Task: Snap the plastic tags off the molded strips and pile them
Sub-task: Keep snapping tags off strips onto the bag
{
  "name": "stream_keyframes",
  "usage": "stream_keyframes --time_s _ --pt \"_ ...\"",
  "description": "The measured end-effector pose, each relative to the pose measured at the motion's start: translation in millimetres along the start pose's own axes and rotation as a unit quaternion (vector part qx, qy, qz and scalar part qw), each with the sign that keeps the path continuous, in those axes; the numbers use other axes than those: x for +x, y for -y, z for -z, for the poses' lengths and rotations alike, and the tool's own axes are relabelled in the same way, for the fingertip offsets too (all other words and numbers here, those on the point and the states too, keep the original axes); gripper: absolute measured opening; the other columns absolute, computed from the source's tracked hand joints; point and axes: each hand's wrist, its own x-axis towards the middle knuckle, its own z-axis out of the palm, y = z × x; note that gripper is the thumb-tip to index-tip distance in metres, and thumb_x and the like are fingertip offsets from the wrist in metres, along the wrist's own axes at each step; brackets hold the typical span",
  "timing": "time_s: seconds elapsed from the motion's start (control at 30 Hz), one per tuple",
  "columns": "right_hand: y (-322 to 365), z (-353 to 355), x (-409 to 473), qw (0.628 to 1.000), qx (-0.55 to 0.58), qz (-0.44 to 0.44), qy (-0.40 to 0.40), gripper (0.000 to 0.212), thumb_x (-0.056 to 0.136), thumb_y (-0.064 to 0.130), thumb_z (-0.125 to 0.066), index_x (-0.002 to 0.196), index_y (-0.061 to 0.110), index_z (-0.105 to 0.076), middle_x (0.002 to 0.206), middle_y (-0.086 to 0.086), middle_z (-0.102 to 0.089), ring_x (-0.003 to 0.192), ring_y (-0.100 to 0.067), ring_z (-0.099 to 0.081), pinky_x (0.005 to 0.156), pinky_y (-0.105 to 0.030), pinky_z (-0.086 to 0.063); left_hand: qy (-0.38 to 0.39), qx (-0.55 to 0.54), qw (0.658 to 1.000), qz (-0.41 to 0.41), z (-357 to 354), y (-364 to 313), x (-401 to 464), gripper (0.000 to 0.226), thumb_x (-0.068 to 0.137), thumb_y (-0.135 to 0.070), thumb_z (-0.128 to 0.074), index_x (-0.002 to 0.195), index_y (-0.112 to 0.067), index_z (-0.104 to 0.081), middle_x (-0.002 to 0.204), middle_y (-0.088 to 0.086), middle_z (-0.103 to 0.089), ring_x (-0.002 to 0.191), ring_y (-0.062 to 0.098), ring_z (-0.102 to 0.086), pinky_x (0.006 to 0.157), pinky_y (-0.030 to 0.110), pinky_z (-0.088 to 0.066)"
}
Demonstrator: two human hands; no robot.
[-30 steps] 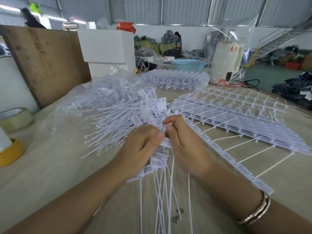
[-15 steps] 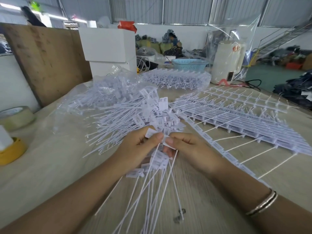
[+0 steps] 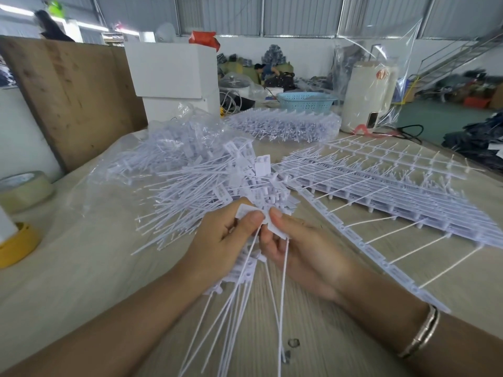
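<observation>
From the head camera, both hands met at the centre of the frame over the wooden table [image 3: 81,268]. The left hand [image 3: 220,248] curled round a bunch of white tags [image 3: 245,270], thumb pressed on a flat tag head, their thin stems fanning down toward the bottom edge. The right hand [image 3: 304,254] pinched another tag head [image 3: 276,227] between thumb and fingers, its single stem hanging straight down. Just above the hands lay the pile of loose tags [image 3: 196,186], pale bluish-white, each a small rectangular head on a long thin stem, spilling over clear plastic sheeting [image 3: 109,170]. To the right, the molded strips [image 3: 381,186] lay stacked flat like a lattice, one strip [image 3: 362,246] running toward the lower right. Tape rolls [image 3: 21,186] sat at the left edge, a blue basket [image 3: 306,100] in the upper middle.
</observation>
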Motion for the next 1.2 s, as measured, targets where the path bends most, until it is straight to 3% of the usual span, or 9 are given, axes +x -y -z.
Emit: stream_keyframes --time_s 0.17,0.3,0.4,0.53,0.7,0.83,0.93,1.03,1.2 --pt "4 8 6 0.999 0.043 0.022 -0.003 0.038 0.091 0.042 -0.049 0.064 0.018 -0.06 0.06 0.004 -0.052 0.059 -0.008 -0.05 0.069 -0.021 -0.043 -0.042 0.019 0.998 -0.044 2 3 3 0.019 0.093 -0.027 -0.044 0.086 -0.022 -0.06 0.082 -0.009 -0.065 0.075 0.003 -0.062 0.072 0.011 -0.046" --pt "8 13 10 0.966 -0.231 0.093 -0.062 0.045 0.09 0.042 -0.043 0.052 0.022 -0.056 0.058 0.002 -0.049 0.061 -0.015 -0.044 0.069 -0.026 -0.035 -0.04 -0.004 0.999 -0.011 6 4 5 0.027 0.09 -0.034 -0.045 0.073 -0.018 -0.057 0.068 0.003 -0.055 0.062 0.011 -0.053 0.064 0.014 -0.042" --pt "9 14 12 0.929 -0.349 0.081 -0.098 0.042 0.092 0.039 -0.052 0.055 0.018 -0.05 0.057 0.007 -0.045 0.058 -0.008 -0.044 0.06 -0.013 -0.035 -0.034 0.048 0.998 0.028 17 7 11 0.025 0.081 -0.042 -0.052 0.061 -0.027 -0.057 0.058 -0.009 -0.053 0.055 0.002 -0.048 0.058 0.014 -0.037" --pt "3 14 22 0.86 -0.478 0.096 -0.151 0.026 0.089 0.031 -0.061 0.068 0.017 -0.055 0.059 0.008 -0.048 0.052 0.0 -0.04 0.052 -0.011 -0.033 0.023 0.336 0.941 0.038 28 15 14 0.044 0.074 -0.058 -0.056 0.057 -0.019 -0.044 0.053 -0.007 -0.044 0.052 0.008 -0.044 0.052 0.025 -0.03" --pt "-7 15 30 0.769 -0.605 0.123 -0.164 0.017 0.09 0.034 -0.057 0.092 0.017 -0.062 0.083 0.004 -0.053 0.074 -0.007 -0.047 0.066 -0.021 -0.037 0.022 0.416 0.903 0.1 36 0 14 0.066 0.057 -0.088 -0.031 0.078 -0.028 -0.046 0.069 -0.011 -0.053 0.064 0.007 -0.052 0.056 0.03 -0.037" --pt "14 17 13 0.766 -0.591 0.136 -0.211 0.042 0.093 0.043 -0.048 0.071 0.01 -0.062 0.056 0.009 -0.052 0.051 -0.003 -0.044 0.053 -0.019 -0.032 0.055 0.459 0.865 0.196 55 -20 16 0.082 0.061 -0.088 -0.015 0.069 -0.017 -0.054 0.066 0.003 -0.063 0.062 0.019 -0.06 0.054 0.027 -0.038" --pt "37 20 -11 0.742 -0.663 -0.043 -0.094 0.054 0.092 0.053 -0.042 0.061 0.018 -0.068 0.039 0.012 -0.047 0.035 -0.002 -0.041 0.049 -0.018 -0.031 0.196 0.486 0.781 0.339 73 -39 16 0.101 0.05 -0.093 -0.002 0.062 -0.013 -0.064 0.06 0.001 -0.07 0.059 0.013 -0.066 0.068 0.027 -0.045" --pt "48 15 -21 0.739 -0.655 -0.152 0.032 0.04 0.093 0.04 -0.047 0.071 0.022 -0.074 0.048 0.019 -0.054 0.048 0.003 -0.048 0.058 -0.018 -0.033 0.309 0.497 0.707 0.398 68 -54 6 0.103 0.039 -0.099 -0.002 0.056 -0.02 -0.066 0.05 -0.011 -0.065 0.051 0.004 -0.064 0.077 0.028 -0.048" --pt "29 -9 -19 0.778 -0.6 -0.138 0.126 0.026 0.095 0.034 -0.049 0.11 0.025 -0.07 0.111 0.008 -0.067 0.101 -0.007 -0.06 0.094 -0.027 -0.044 0.357 0.577 0.65 0.342 41 -58 -15 0.096 0.037 -0.101 -0.006 0.058 -0.021 -0.054 0.053 -0.01 -0.049 0.053 0.004 -0.048 0.054 0.024 -0.032"
